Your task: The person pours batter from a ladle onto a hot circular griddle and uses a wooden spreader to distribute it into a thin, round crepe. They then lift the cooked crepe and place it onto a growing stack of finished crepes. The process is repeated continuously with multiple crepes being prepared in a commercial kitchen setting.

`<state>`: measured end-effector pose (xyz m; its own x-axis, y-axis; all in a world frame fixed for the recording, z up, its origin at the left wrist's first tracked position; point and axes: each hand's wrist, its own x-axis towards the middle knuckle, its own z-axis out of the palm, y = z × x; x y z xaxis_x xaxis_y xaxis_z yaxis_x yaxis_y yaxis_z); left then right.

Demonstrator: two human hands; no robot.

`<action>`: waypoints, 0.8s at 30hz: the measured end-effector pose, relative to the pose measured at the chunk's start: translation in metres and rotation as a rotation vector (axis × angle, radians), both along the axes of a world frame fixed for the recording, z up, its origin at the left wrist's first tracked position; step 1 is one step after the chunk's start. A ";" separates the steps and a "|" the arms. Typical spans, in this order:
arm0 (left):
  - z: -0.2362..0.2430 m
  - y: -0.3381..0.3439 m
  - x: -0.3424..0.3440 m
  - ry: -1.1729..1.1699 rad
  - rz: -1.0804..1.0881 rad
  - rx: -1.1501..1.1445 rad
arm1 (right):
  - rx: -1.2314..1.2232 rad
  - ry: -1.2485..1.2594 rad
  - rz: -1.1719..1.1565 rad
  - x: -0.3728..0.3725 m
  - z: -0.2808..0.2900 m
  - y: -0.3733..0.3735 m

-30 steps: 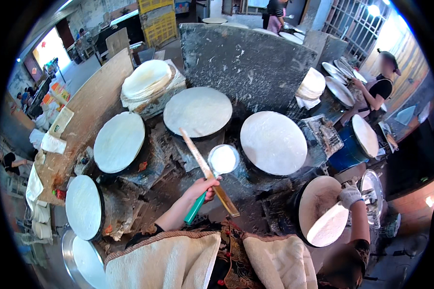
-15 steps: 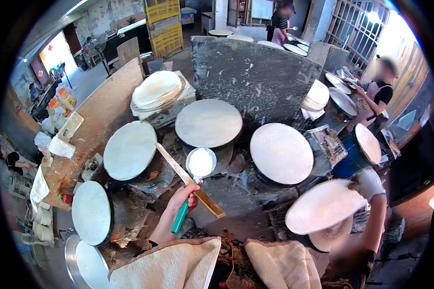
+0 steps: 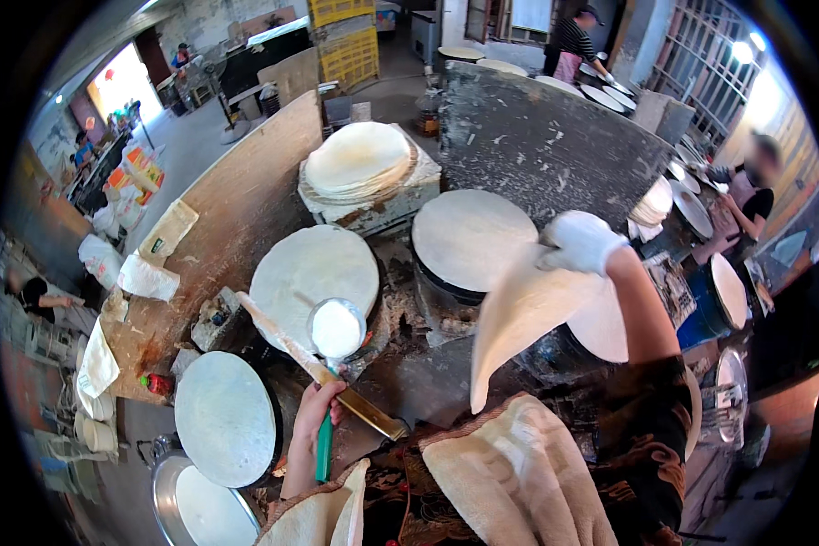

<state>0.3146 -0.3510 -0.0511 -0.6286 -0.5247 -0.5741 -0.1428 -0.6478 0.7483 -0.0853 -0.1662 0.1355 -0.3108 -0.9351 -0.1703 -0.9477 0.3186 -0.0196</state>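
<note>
My left hand (image 3: 317, 405) is closed round the green handle (image 3: 323, 446) of a ladle, whose round cup (image 3: 337, 328) holds white batter, together with a long flat wooden stick (image 3: 282, 337). Both lie over a white-coated round griddle (image 3: 314, 255). My right hand (image 3: 582, 241), in a white glove, grips a thin pale round sheet (image 3: 510, 328), which hangs bent and motion-blurred over the right griddle (image 3: 601, 332). Behind that sheet is the middle griddle (image 3: 473, 227), also coated pale. Another coated griddle (image 3: 223, 419) is at lower left.
A stack of pale sheets (image 3: 359, 159) stands behind the griddles, between a wooden board (image 3: 232, 182) and a dark panel (image 3: 546, 127). A steel pan (image 3: 168, 496) is at lower left, a blue drum (image 3: 701, 323) at right. Co-workers (image 3: 746, 205) work at right, back and far left.
My right hand has moved up and leftward, carrying the sheet from the lower-right griddle. The ladle and stick in my left hand have shifted lower left, and the view has turned.
</note>
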 end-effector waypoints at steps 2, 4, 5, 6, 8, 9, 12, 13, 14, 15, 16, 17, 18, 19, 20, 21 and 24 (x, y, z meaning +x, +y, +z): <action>-0.002 -0.012 0.014 0.010 0.070 0.030 | 0.097 -0.169 -0.041 -0.013 -0.004 -0.064; -0.007 -0.016 0.017 0.035 0.144 0.069 | 0.056 -0.180 0.010 -0.040 -0.017 -0.114; -0.006 -0.018 0.021 0.026 0.184 0.083 | 0.094 -0.168 0.018 -0.060 -0.029 -0.147; -0.003 -0.020 0.030 0.017 0.240 0.089 | 0.061 -0.231 -0.030 -0.061 -0.024 -0.180; -0.006 -0.022 0.040 0.023 0.331 0.078 | -0.068 -0.195 0.034 -0.090 -0.025 -0.241; -0.005 -0.021 0.046 0.016 0.391 0.071 | -0.072 -0.130 0.017 -0.104 -0.020 -0.278; -0.005 -0.019 0.040 0.001 0.540 0.075 | -0.332 -0.079 -0.064 -0.134 0.002 -0.352; -0.002 -0.020 0.034 0.000 0.584 0.076 | -0.398 -0.042 -0.066 -0.149 0.008 -0.370; -0.002 -0.021 0.032 0.022 0.617 0.097 | -0.575 -0.014 0.002 -0.162 0.010 -0.386; -0.001 -0.023 0.027 0.061 0.654 0.125 | -0.751 0.014 0.067 -0.175 0.007 -0.400; 0.000 -0.024 0.027 0.083 0.708 0.150 | -0.781 -0.016 0.099 -0.171 -0.002 -0.414; -0.001 -0.026 0.024 0.115 0.753 0.180 | -0.810 -0.028 0.127 -0.163 -0.003 -0.419; 0.003 -0.029 0.019 0.136 0.788 0.202 | -0.839 -0.039 0.153 -0.157 -0.007 -0.423; 0.001 -0.030 0.021 0.149 0.809 0.202 | -0.727 0.071 0.144 -0.152 -0.019 -0.431; -0.003 -0.032 0.020 0.168 0.823 0.206 | -0.750 0.130 0.206 -0.147 -0.034 -0.435; -0.006 -0.033 0.020 0.186 0.837 0.212 | -0.773 0.188 0.267 -0.143 -0.054 -0.440; 0.000 -0.043 0.006 0.153 0.880 0.216 | -0.682 0.386 0.334 -0.166 -0.143 -0.461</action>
